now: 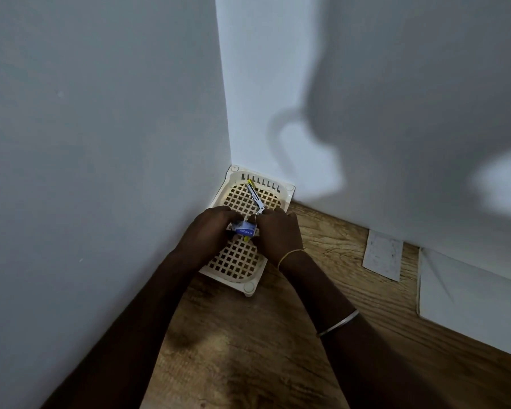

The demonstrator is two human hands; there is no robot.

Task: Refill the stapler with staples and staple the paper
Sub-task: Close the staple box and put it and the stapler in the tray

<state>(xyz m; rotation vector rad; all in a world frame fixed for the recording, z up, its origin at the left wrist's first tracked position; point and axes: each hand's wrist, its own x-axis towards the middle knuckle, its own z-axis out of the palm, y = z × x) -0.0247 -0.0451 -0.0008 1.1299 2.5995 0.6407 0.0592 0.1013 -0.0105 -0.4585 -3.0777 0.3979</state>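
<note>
Walls [101,128] close off 9 to 1 o'clock round tray [250,286]; bare wooden floor [248,349] open from 3 to 6 o'clock.

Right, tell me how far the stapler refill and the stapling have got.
Done: the stapler is swung open, its metal arm raised over the lattice tray. In hand: the left hand and right hand meet over a small blue staple box; whether staples are loaded is hidden. Left: closing it and stapling the paper lying untouched by the wall.
</note>
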